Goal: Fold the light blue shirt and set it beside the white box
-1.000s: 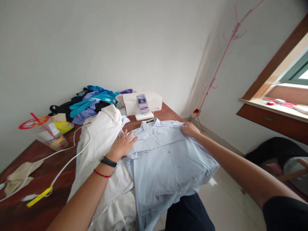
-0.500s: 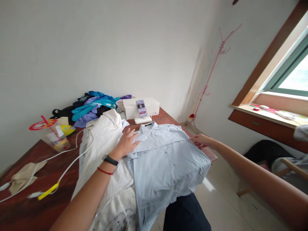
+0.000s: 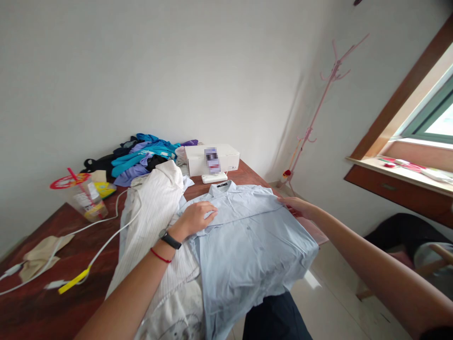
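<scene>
A light blue button-up shirt [image 3: 247,241] lies spread front up, its collar toward the back and its lower part hanging over the table's near edge. A crease runs across its chest. My left hand [image 3: 196,218], with a dark watch and red string on the wrist, rests on the shirt's left side, fingers bent and thumb apart, gripping nothing. At the shirt's right edge, my right hand [image 3: 296,207] holds the cloth; its lower fingers are partly hidden. A white striped garment [image 3: 148,208] lies left of the shirt, partly under my left forearm.
Crumpled clothes [image 3: 145,153] lie at the back left, beside a white box [image 3: 228,158] with a phone [image 3: 212,161] before it. A plastic cup [image 3: 87,200] with a straw and a white cable [image 3: 106,238] are on the wooden table [image 3: 85,255]. A pink coat stand [image 3: 320,106] stands behind.
My left hand has moved right and its spread fingers have drawn in. My right hand stays at the shirt's right edge. The crease across the chest looks slacker, and the view has shifted slightly.
</scene>
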`<state>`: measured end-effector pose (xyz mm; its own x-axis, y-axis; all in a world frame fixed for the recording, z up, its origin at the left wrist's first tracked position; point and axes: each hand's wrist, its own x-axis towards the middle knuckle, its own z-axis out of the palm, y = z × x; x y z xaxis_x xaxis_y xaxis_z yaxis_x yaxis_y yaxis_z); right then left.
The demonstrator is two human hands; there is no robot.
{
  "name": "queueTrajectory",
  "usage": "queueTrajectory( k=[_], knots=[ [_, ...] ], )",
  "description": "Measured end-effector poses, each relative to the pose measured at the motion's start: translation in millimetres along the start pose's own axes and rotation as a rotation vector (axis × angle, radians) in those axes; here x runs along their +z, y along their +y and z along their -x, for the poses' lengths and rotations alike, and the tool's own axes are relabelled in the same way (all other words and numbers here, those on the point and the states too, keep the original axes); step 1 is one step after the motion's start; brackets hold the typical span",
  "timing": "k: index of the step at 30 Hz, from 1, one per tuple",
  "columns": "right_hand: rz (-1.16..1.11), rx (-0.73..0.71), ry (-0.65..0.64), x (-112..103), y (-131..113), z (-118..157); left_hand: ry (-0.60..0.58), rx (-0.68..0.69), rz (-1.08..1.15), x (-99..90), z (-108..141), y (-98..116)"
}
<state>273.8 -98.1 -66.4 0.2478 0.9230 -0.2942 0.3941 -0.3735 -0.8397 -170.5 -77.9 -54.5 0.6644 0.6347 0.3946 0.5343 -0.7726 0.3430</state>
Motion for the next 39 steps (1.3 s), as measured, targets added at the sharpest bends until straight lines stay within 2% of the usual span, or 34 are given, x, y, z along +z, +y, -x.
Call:
queueTrajectory(
  k=[3,6,8,13,18,21,27,31,39],
  knots=[
    [-0.016,-0.055,0.004,14.2,-9.6,-4.9,-0.008,-0.049,0.011,-0.4,0.2,0.7],
    [0.035,-0.158,0.095,28.5,-21.5,-7.7,-0.023,-0.072,0.003,-0.5,0.5,0.8],
    [0.075,-0.218,0.111,37.2,-32.2,-8.4,-0.030,-0.072,0.005,-0.2,0.9,1.0],
    [0.575,-0.498,0.152,57.6,-66.1,-5.0,-0.032,-0.028,0.013,2.3,1.5,1.4],
    [0.763,-0.613,0.105,89.0,-86.7,10.7,-0.040,-0.010,0.023,4.7,2.2,0.7],
    [0.888,-0.678,0.077,111.5,-89.7,22.8,-0.039,-0.016,0.032,5.2,2.3,0.6],
    [0.974,-0.662,0.007,144.5,-86.0,31.7,-0.032,-0.030,0.041,8.6,2.6,-3.9],
    [0.975,-0.644,-0.017,155.8,-79.8,28.0,-0.050,-0.040,0.037,14.1,2.7,-9.8],
    [0.924,-0.657,0.042,163.2,-64.6,26.0,-0.118,-0.055,0.050,19.3,4.2,-16.2]
  ],
)
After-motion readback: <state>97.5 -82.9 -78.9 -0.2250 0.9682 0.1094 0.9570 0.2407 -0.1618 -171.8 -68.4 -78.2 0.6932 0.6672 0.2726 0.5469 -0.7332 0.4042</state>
